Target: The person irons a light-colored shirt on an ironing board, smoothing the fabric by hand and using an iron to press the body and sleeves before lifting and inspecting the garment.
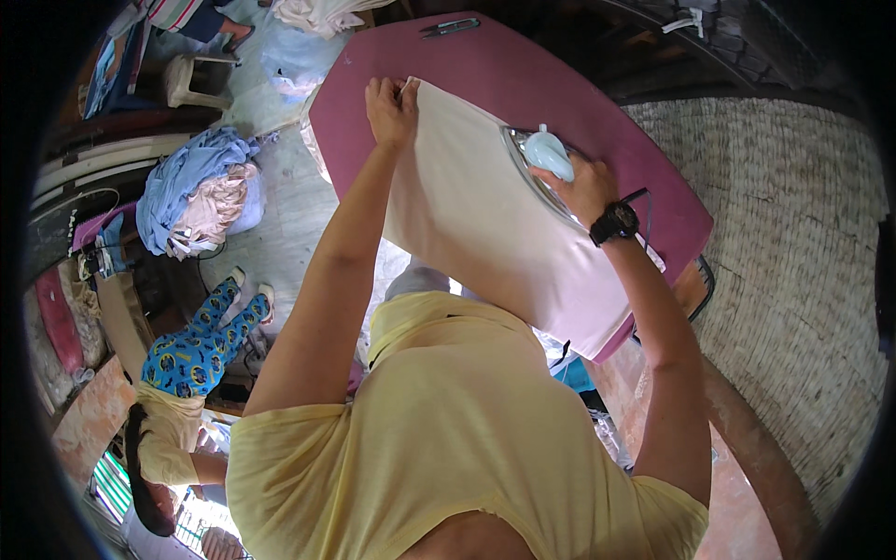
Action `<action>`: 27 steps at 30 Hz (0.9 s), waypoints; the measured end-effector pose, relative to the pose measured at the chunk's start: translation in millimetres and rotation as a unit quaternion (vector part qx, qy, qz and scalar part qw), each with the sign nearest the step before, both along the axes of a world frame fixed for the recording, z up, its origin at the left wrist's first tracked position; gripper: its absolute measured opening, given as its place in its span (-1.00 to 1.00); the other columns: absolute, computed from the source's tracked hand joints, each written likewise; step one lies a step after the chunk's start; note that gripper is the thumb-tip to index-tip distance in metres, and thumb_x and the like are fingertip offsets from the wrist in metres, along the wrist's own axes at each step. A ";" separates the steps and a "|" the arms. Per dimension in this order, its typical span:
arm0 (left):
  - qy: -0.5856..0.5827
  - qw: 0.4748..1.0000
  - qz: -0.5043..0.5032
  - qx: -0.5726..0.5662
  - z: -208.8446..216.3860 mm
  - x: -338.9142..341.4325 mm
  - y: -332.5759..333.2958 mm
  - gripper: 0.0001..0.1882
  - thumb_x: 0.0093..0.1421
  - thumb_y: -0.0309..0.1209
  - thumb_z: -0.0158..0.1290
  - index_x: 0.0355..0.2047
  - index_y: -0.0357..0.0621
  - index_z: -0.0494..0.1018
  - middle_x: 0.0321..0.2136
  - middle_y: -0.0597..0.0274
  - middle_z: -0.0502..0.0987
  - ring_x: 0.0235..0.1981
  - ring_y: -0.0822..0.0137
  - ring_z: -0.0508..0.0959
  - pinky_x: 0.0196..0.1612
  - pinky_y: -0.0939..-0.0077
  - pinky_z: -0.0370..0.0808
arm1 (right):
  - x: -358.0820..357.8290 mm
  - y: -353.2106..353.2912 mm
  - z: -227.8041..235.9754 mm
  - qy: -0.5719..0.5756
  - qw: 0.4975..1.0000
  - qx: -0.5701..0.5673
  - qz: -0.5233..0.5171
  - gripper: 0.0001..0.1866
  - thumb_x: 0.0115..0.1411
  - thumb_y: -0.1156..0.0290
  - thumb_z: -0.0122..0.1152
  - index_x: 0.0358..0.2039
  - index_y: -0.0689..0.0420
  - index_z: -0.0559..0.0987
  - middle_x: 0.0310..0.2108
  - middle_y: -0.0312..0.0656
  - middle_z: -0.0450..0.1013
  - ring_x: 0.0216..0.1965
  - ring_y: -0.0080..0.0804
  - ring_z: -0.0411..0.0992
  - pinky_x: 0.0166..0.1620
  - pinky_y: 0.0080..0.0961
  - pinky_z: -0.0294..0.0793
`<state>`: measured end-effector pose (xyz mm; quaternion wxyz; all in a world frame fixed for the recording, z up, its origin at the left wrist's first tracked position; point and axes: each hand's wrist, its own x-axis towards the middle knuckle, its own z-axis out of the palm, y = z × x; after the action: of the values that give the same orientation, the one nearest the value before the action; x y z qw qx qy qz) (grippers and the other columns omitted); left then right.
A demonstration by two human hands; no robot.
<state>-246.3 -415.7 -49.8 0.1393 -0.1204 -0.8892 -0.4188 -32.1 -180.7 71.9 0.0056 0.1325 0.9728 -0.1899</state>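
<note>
A cream cloth (471, 210) lies spread over the maroon-covered ironing board (569, 103), its near part hanging over the edge toward my body. At the cloth's far left corner, my left hand (392, 114) pinches the edge between thumb and fingers. My right hand (586, 189) is wrapped around the handle of a clothes iron (547, 154) with a pale blue and white top. The iron's metal soleplate rests along the cloth's right edge. A black watch (616, 223) is on my right wrist.
Thread snips (450, 28) lie at the board's far end. To the left, a heap of blue and pink clothes (201, 191) stands on the floor near a plastic stool (199, 80). Another person (191, 359) in blue patterned trousers is at the lower left. A textured wall (775, 243) rises at right.
</note>
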 end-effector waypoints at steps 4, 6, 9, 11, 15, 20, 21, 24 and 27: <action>-0.022 1.000 0.003 -0.001 -4.3 -1.9 -3.5 -0.71 0.11 -0.23 0.21 -0.48 -0.17 0.42 -0.42 0.11 0.37 -0.29 0.05 0.40 -0.21 0.18 0.37 | 16.1 8.5 5.4 0.018 0.999 -0.032 0.024 -0.42 0.00 -0.17 0.34 -0.49 0.21 0.58 -0.61 0.08 0.50 -0.53 0.07 0.52 -0.49 -0.16 0.53; -0.040 0.999 0.009 0.001 -5.0 -3.9 -1.9 -0.71 0.09 -0.23 0.23 -0.48 -0.16 0.43 -0.43 0.13 0.39 -0.30 0.06 0.41 -0.22 0.21 0.38 | 8.8 6.1 8.2 0.034 0.997 -0.047 0.043 -0.40 -0.01 -0.20 0.32 -0.47 0.21 0.59 -0.60 0.09 0.50 -0.53 0.08 0.52 -0.49 -0.16 0.53; -0.039 0.995 0.011 0.092 -5.7 -7.8 -0.4 -0.73 0.04 -0.26 0.27 -0.48 -0.15 0.43 -0.43 0.17 0.43 -0.33 0.12 0.45 -0.24 0.28 0.41 | -18.5 -11.5 -5.0 0.049 0.998 0.021 0.043 -0.38 0.00 -0.22 0.29 -0.43 0.20 0.61 -0.61 0.09 0.50 -0.52 0.08 0.52 -0.48 -0.12 0.53; -0.070 0.993 0.005 0.098 -5.4 -14.7 -3.6 -0.74 0.01 -0.30 0.30 -0.48 -0.16 0.46 -0.46 0.21 0.47 -0.38 0.21 0.49 -0.28 0.36 0.43 | -41.4 -23.9 -4.2 0.056 0.997 0.000 0.056 -0.38 0.01 -0.23 0.27 -0.41 0.20 0.62 -0.60 0.09 0.50 -0.52 0.10 0.52 -0.47 -0.10 0.53; -0.212 0.976 -0.007 0.048 5.9 -34.9 -13.8 -0.77 -0.05 -0.33 0.33 -0.46 -0.16 0.55 -0.55 0.28 0.53 -0.51 0.36 0.52 -0.36 0.48 0.44 | -81.4 -50.9 -0.2 0.055 0.997 -0.019 0.051 -0.39 0.03 -0.23 0.25 -0.40 0.19 0.61 -0.57 0.09 0.52 -0.49 0.12 0.53 -0.43 -0.03 0.53; -0.239 0.965 -0.076 0.081 -17.2 -57.8 -34.2 -0.83 -0.05 -0.36 0.32 -0.45 -0.12 0.62 -0.57 0.31 0.55 -0.53 0.43 0.53 -0.35 0.54 0.46 | -126.1 -78.4 8.2 -0.008 0.999 -0.020 0.045 -0.35 0.03 -0.28 0.21 -0.40 0.18 0.62 -0.54 0.10 0.53 -0.45 0.10 0.54 -0.40 -0.05 0.53; -0.238 0.963 -0.087 0.091 -15.2 -60.4 -33.8 -0.85 -0.04 -0.37 0.31 -0.45 -0.11 0.62 -0.57 0.31 0.55 -0.51 0.43 0.53 -0.34 0.54 0.46 | -129.5 -80.5 13.4 -0.024 0.999 -0.018 0.037 -0.34 0.02 -0.29 0.20 -0.39 0.17 0.63 -0.52 0.12 0.54 -0.43 0.12 0.54 -0.36 -0.04 0.53; -0.243 0.965 -0.096 0.028 -11.2 -54.8 -31.5 -0.91 0.08 -0.44 0.26 -0.40 -0.16 0.61 -0.48 0.34 0.55 -0.45 0.51 0.49 -0.32 0.59 0.44 | -122.1 -74.4 7.6 -0.061 0.997 -0.026 0.026 -0.25 0.02 -0.35 0.16 -0.32 0.23 0.62 -0.47 0.15 0.54 -0.37 0.14 0.54 -0.30 -0.02 0.53; -0.213 0.969 -0.120 0.024 -15.3 -53.9 -31.7 -0.90 0.16 -0.47 0.17 -0.31 -0.22 0.56 -0.43 0.32 0.52 -0.40 0.51 0.48 -0.27 0.61 0.44 | -130.3 -77.4 9.2 -0.066 0.997 -0.022 0.025 -0.25 0.01 -0.34 0.17 -0.29 0.22 0.63 -0.46 0.15 0.54 -0.34 0.12 0.55 -0.26 -0.05 0.53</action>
<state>-300.2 -447.4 -65.2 -0.1017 -0.1308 -0.8672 -0.4695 -162.3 -258.1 81.1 0.0776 0.1203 0.9689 -0.2019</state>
